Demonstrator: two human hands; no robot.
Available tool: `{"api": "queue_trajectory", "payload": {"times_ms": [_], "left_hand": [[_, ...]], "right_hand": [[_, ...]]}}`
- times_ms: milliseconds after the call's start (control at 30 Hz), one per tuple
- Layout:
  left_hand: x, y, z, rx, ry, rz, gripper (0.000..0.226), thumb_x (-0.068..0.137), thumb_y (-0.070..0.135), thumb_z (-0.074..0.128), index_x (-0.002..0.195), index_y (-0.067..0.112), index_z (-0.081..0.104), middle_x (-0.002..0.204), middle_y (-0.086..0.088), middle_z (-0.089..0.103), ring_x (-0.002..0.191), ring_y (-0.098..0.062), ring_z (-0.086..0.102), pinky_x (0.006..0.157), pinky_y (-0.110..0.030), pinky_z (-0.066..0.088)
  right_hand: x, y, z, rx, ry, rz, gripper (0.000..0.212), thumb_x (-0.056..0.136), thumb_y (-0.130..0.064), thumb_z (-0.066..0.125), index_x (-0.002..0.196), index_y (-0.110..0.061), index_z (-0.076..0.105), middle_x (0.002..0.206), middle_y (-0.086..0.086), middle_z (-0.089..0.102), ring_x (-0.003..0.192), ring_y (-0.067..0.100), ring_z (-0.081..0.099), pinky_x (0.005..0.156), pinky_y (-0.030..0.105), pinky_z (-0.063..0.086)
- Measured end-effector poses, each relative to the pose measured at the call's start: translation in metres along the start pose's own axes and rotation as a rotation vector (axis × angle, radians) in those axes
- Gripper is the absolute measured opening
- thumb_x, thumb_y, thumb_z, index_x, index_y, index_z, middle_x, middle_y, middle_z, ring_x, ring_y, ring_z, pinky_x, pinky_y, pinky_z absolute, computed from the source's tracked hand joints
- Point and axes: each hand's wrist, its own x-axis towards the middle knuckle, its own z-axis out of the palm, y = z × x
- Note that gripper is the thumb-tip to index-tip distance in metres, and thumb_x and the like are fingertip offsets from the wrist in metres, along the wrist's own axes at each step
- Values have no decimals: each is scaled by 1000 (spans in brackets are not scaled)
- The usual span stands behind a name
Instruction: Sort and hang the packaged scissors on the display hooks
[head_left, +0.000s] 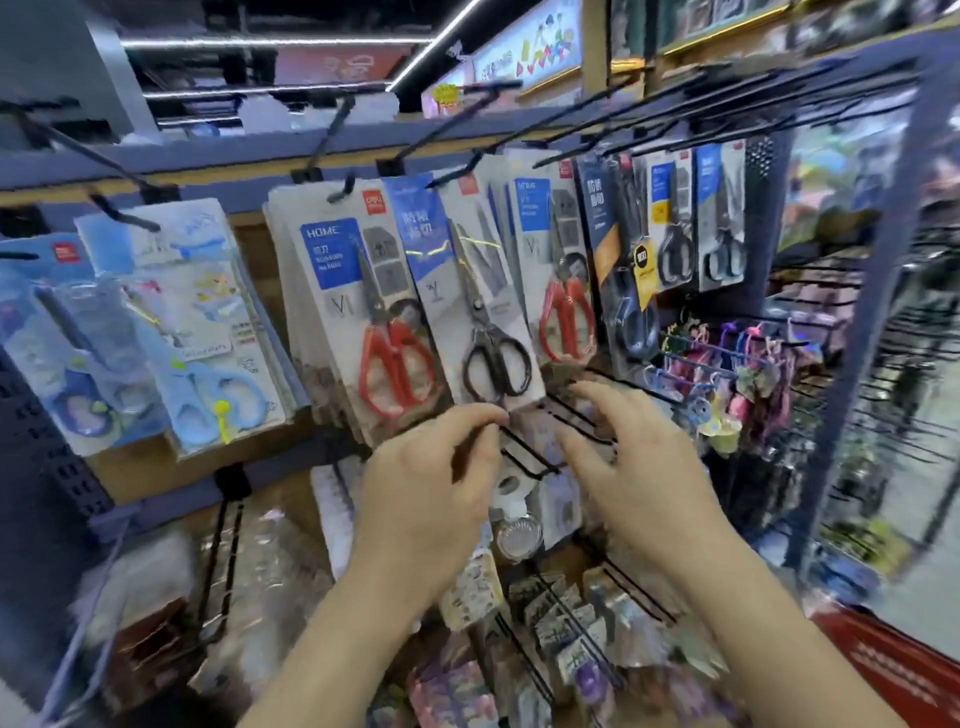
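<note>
The black-handled scissors pack (470, 291) hangs tilted on a display hook (457, 174), between two red-handled scissors packs (363, 312) (563, 291). My left hand (431, 488) is just under it, with index finger and thumb pinching its bottom edge. My right hand (639, 467) hovers open to the right of that pack, fingers spread and touching nothing. Blue children's scissors packs (208, 332) hang at the left. Dark-handled scissors packs (675, 223) hang at the right.
Long bare black hooks (675, 98) jut out along the top rail. Shorter black hooks (530, 452) stick out right below my hands, with tape rolls and small packets beneath. Colourful trinkets (737, 364) hang at the right. A red basket (893, 670) is at the bottom right.
</note>
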Motion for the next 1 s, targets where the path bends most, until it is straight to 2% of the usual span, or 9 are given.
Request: {"api": "queue_trajectory", "payload": {"times_ms": [133,300,400,500,633,700,800,900,1000], "left_hand": [[-34,2,32,-108,-141,18,17,93,17,61,102,25,73,80,25,63,70,5,59,59,-9,42],[-75,9,105,-235,-424,43,28,86,-1,58,98,20,73,92,24,61,91,11,55,76,-2,39],[-97,18,160,-257,-580,45,37,77,-3,49,92,19,74,93,15,63,88,6,56,73,-5,39],[-122,34,229,-252,-787,-40,43,76,-12,51,88,24,71,91,20,61,78,-3,59,71,-17,46],[-155,58,320,-232,-904,-86,34,79,-14,60,85,15,76,84,16,65,78,-2,55,72,3,34],[-173,68,369,-217,-987,-135,27,84,-8,61,90,13,76,92,7,70,81,-2,58,75,-3,37],[-202,81,437,-205,-1110,-216,21,89,-1,61,94,12,76,100,-5,73,95,-22,66,82,-26,45],[-225,84,502,-139,-1177,-226,20,91,5,59,98,14,76,101,-5,74,96,-25,66,76,-26,42],[-241,77,564,-90,-1221,-248,23,94,11,55,107,18,72,101,-9,73,94,-29,65,70,-31,43]], "right_hand": [[-53,48,-27,-76,-160,119,34,98,-34,56,131,-30,57,97,-13,60,84,2,58,73,24,47],[-133,133,-60,-260,-337,366,28,96,-35,58,123,-35,63,99,-13,68,90,8,63,79,31,51],[-183,192,-82,-290,-341,530,23,92,-34,58,112,-28,69,100,-7,73,97,18,67,79,35,51],[-235,254,-109,-283,-310,774,25,94,-28,59,117,-27,70,96,-5,74,90,18,67,77,31,49],[-288,340,-128,-185,-217,1049,33,85,-35,58,115,-25,70,91,-6,71,84,18,66,82,34,54],[-311,378,-129,-124,-171,1147,29,84,-31,62,110,-27,71,91,-5,73,84,20,68,80,37,55],[-333,414,-129,-71,-119,1257,27,90,-20,63,116,-22,70,88,-5,68,77,16,65,75,29,49],[-346,452,-131,-47,-98,1393,33,94,-20,61,127,-20,63,109,4,68,94,21,66,80,27,45],[-353,498,-131,-39,-42,1480,37,96,-20,59,133,-18,58,120,8,66,97,22,63,80,26,41]]}}
